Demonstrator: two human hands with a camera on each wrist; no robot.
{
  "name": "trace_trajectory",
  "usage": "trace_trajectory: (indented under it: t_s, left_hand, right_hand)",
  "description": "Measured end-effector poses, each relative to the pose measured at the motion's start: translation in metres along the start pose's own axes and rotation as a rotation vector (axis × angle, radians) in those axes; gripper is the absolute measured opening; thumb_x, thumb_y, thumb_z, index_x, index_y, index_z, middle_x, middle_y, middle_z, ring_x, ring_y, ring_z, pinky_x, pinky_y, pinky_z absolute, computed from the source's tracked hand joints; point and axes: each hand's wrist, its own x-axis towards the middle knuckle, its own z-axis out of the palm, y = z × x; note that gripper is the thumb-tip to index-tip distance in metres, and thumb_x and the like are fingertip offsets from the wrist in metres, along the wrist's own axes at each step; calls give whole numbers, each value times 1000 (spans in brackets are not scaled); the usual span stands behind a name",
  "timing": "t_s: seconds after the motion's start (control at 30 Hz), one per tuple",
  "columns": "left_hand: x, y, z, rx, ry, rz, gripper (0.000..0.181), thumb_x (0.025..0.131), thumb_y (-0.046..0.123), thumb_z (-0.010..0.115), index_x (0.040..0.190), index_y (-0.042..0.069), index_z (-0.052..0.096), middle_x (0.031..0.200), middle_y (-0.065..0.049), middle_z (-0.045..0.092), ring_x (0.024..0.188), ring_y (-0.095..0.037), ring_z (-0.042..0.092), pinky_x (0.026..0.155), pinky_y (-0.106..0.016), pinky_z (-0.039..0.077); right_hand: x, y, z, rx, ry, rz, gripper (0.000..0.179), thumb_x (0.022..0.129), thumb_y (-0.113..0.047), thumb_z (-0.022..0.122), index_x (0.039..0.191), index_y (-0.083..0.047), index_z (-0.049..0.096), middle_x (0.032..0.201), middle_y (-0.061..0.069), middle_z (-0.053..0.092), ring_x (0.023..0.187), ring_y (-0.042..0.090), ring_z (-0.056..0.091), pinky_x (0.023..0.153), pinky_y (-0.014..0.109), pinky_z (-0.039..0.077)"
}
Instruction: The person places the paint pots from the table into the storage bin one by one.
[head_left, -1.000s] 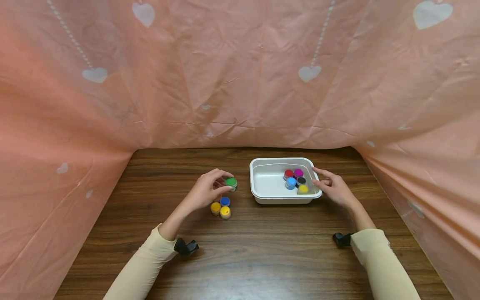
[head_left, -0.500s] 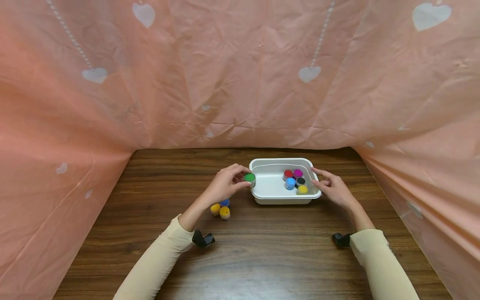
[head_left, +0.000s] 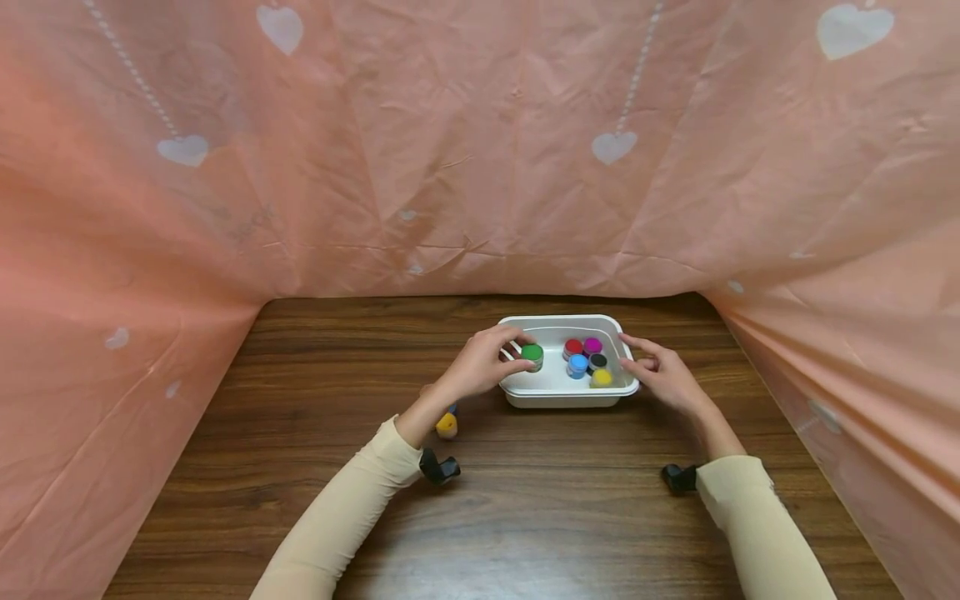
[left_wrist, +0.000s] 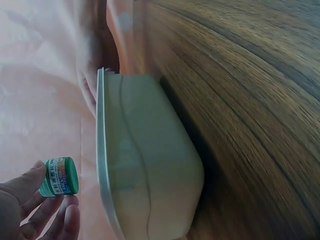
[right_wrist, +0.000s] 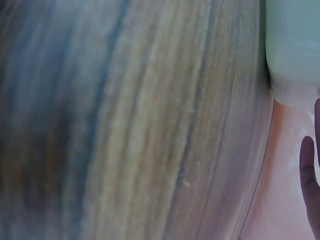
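Note:
My left hand pinches a small green-lidded paint jar between thumb and fingers, above the left part of the white tray. In the left wrist view this jar is tilted on its side and its label shows. Within the tray's right half stand a red jar, a magenta jar, a light blue jar, a black jar and a yellow jar. At the tray's right rim, my right hand touches the edge with extended fingertips; its other fingers look straight.
On the wooden table, a yellow jar stands below the left wrist, with a bit of a blue jar behind it. Peach cloth with white hearts hangs around the back and sides.
My left hand has carried the green jar rightward from beside the tray to above its inside. The left forearm now covers part of the table jars. The right hand has stayed at the rim.

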Motion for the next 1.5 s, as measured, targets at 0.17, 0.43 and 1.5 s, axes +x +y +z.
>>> trace_trajectory:
  t_s: [0.17,0.43,1.5]
  left_hand:
    - [11,-2,13,-9,-14,16,33,91,20,81,120,8,72,113,-6,73,97,-21,74,83,-25,59]
    - [27,-1,31,-6,-52,35,32,90,18,82,119,8,73,114,-7,74,98,-19,73,84,-18,56]
    - [74,-10,83,172,-159,-73,32,78,29,93,105,17,81,97,6,79,93,-8,72,83,-17,49]
  right_hand:
    - [1,0,1,9,7,0,60,105,-23,63,158,-3,40,95,24,75,74,5,65,65,30,60]
    - [0,-1,1,30,6,9,59,105,-17,63,158,-3,40,93,27,74,72,6,65,64,31,60]
    - [0,-1,1,42,9,5,59,105,-18,62,158,-2,40,97,30,74,77,6,69,72,41,64]
